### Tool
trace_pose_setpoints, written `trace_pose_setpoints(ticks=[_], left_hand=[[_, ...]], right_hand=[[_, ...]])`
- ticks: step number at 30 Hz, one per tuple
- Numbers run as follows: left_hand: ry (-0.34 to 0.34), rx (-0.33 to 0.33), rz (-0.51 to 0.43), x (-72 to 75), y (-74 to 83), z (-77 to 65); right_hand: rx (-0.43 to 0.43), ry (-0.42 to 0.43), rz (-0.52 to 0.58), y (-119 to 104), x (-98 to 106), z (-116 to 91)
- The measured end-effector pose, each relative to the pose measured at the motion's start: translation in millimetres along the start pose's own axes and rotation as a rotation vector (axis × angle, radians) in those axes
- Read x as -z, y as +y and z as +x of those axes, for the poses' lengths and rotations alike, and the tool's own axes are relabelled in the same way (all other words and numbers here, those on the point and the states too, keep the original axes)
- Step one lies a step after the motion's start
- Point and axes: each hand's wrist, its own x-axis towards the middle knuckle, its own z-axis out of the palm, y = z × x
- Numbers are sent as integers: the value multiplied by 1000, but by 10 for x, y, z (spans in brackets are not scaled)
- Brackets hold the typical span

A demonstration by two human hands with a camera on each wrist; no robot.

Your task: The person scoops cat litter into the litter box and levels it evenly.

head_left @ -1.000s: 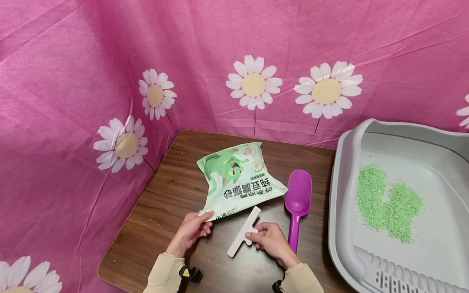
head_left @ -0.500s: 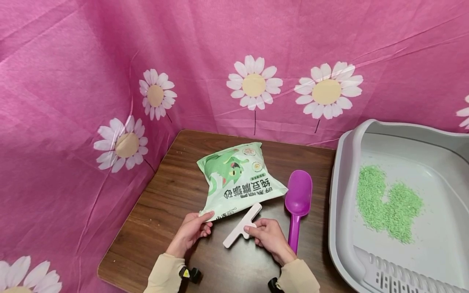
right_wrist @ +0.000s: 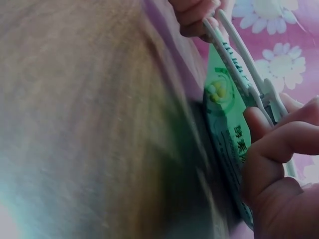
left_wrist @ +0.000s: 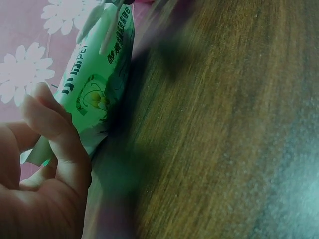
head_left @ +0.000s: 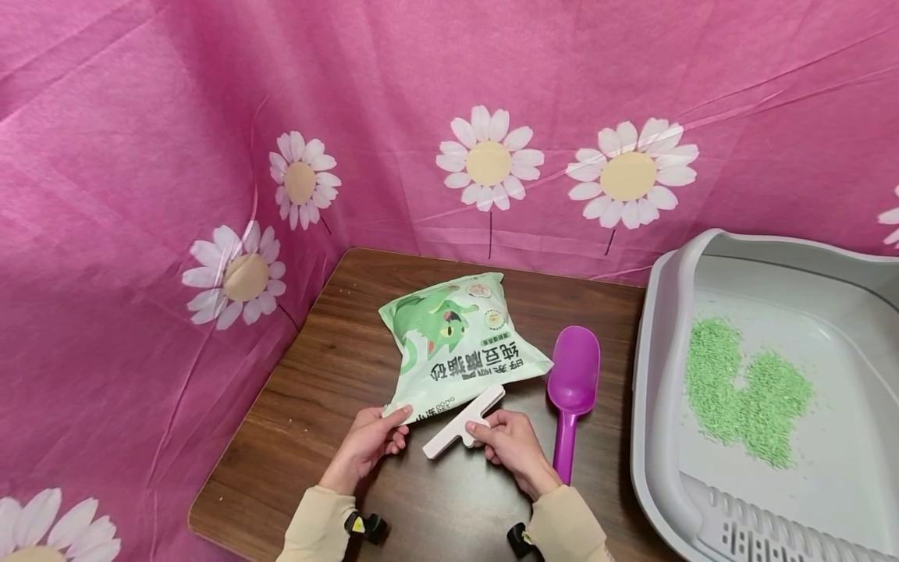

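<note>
A green and white bag of cat litter lies on the table, its printing upside down to me. My left hand pinches the bag's near left corner between thumb and fingers. In my right hand is a white bag clip, gripped by its handle and held slantwise just in front of the bag's near edge. Seen from the right wrist, the clip's two long bars stand apart at the far end. Whether the bag's edge lies between them I cannot tell.
A purple scoop lies right of the bag, its handle toward me. Beyond it stands a grey litter box with green pellets on its floor. The brown table meets a pink flowered curtain at the back and left.
My right hand has moved the clip slightly away from me and to the left, closer to the bag's near edge, turning it a little flatter. My left hand and the bag have stayed put.
</note>
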Motion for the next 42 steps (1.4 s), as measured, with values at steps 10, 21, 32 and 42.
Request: trace_pose_setpoints(ticks=[10,21,32,42], left_hand=[[-6,-5,-14,-4,-14,-5],[6,-17,-2,-6,-24,-5],[34,-7,-38,-50,-20,-19],[53,-4,-67,-70,-20,-23]], right_hand=[[-42,-18,52,-43,29,57],[-54,20,115,-128,6,86],[-28,138,269,-76,-143,179],[11,192,379,-10,-229,242]])
